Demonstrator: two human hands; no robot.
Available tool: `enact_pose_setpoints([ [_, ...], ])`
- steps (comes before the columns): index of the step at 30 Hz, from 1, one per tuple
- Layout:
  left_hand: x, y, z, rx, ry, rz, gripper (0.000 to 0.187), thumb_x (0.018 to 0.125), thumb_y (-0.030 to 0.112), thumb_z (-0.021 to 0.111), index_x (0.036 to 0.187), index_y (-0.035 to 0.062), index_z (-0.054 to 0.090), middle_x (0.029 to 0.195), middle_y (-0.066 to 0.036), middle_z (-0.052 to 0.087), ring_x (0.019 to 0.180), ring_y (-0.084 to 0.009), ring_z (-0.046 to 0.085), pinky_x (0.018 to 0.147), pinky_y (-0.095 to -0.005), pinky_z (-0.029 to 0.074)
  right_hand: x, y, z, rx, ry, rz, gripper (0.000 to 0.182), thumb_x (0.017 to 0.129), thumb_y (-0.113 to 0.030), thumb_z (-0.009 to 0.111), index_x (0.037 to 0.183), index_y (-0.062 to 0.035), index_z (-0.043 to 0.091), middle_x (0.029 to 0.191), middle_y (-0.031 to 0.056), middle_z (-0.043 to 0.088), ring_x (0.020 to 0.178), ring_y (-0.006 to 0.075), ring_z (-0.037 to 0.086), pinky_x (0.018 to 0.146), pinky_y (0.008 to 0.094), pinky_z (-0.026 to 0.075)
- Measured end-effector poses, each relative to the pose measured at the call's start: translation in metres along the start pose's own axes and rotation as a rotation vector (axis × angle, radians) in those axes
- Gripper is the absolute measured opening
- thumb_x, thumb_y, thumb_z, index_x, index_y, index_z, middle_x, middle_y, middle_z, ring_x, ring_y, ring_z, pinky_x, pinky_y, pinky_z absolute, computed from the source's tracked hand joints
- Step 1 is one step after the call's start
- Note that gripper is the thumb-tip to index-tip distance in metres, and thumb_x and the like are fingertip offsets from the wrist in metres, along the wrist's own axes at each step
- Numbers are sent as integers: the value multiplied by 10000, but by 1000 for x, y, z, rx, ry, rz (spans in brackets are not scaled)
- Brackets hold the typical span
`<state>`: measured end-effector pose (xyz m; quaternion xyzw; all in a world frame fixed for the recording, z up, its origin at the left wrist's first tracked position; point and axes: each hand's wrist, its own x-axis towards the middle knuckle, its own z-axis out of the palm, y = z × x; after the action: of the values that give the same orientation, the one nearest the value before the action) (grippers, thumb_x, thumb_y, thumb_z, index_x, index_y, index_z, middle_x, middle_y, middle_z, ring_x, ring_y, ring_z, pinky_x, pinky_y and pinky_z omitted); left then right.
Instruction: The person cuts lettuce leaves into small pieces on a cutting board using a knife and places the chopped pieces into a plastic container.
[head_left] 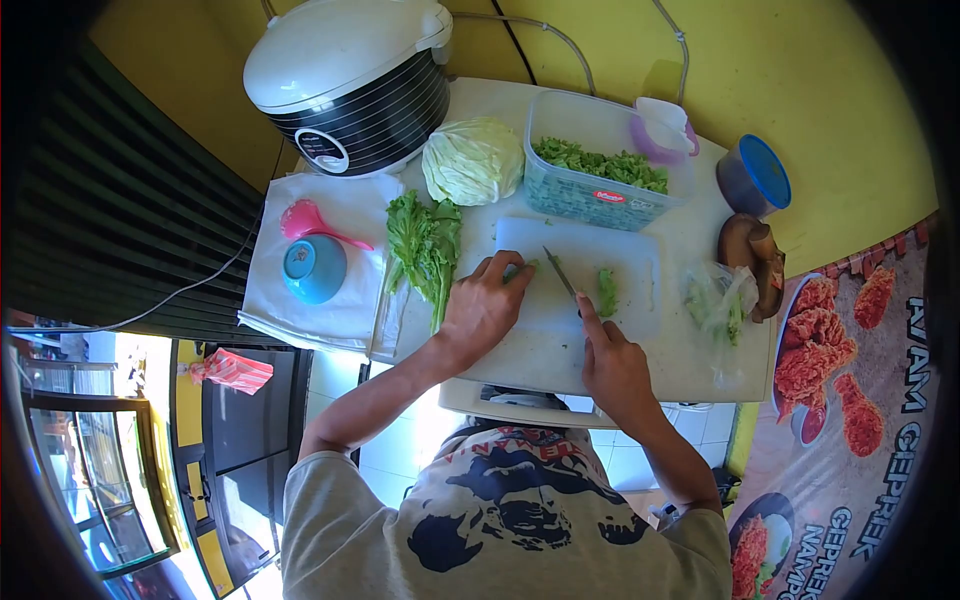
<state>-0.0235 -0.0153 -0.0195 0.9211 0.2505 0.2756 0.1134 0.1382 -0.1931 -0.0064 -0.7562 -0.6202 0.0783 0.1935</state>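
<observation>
My left hand (pixel 487 305) is closed at the left side of the white cutting board (pixel 635 248), its fingertips pressed on a small piece of lettuce (pixel 520 269). In my right hand (pixel 617 368) is a knife (pixel 560 270), its blade pointing away from me across the board, just right of my left fingertips. Another cut lettuce piece (pixel 607 292) lies right of the blade. Left of my left hand rests a bunch of leaf lettuce (pixel 428 240). Behind the board, a clear plastic container (pixel 580 205) holds chopped lettuce.
A cabbage (pixel 472 162) and a rice cooker (pixel 350 90) stand at the back left. An upturned blue bowl (pixel 314 270) and a pink ladle (pixel 305 220) lie at left. At right are a plastic bag of greens (pixel 722 305), a brown mortar (pixel 738 242) and a blue-lidded tub (pixel 752 175).
</observation>
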Motion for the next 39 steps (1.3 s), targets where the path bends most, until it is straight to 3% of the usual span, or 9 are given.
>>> enact_pose_setpoints([
  [5,6,2,1,-22,3,-22,268,905,42,692,1164,83,747,1132,-74,658,931,-293,730,696,-416,628,-4,-3,-2,96,58,-13,677,976,-52,604,1607,-132,372,830,142,640,561,322,650,532,438,560],
  [8,8,7,-4,-188,-42,-196,305,922,58,701,1226,41,708,1168,-129,654,896,-343,725,736,-439,615,-7,-6,-2,124,45,-31,663,984,-53,600,1604,-128,375,826,142,638,563,321,649,534,437,561],
  [11,5,3,-11,-226,27,-225,383,923,66,715,1294,-9,653,1087,-179,676,834,-388,718,756,-455,591,-8,-7,0,125,19,-35,656,987,-56,597,1601,-122,378,823,143,638,570,321,652,538,438,563],
  [14,8,0,-20,-338,-108,-291,441,901,48,730,1323,-30,625,947,-199,709,800,-403,717,758,-452,574,-9,-6,2,126,14,-29,649,987,-56,598,1597,-117,386,816,144,638,572,323,653,540,440,563],
  [17,14,-3,-13,-391,-88,-249,436,891,39,726,1311,-30,633,825,-195,725,799,-394,726,747,-445,561,-8,-6,0,147,57,-30,649,981,-55,604,1592,-113,394,814,145,638,574,325,653,541,442,561],
  [27,28,-10,-6,-403,-144,-329,488,857,55,737,1315,-4,580,801,-172,746,768,-390,732,767,-446,563,-6,0,-3,90,56,-97,657,941,-44,636,1566,-154,467,776,113,636,519,279,626,499,411,536],
  [39,28,-11,-11,-443,-160,-388,465,838,50,743,1279,-1,604,785,-161,741,727,-342,731,731,-411,564,-4,-4,0,0,-5,-90,666,926,-53,644,1563,-122,464,759,109,616,508,288,623,510,428,551],
])
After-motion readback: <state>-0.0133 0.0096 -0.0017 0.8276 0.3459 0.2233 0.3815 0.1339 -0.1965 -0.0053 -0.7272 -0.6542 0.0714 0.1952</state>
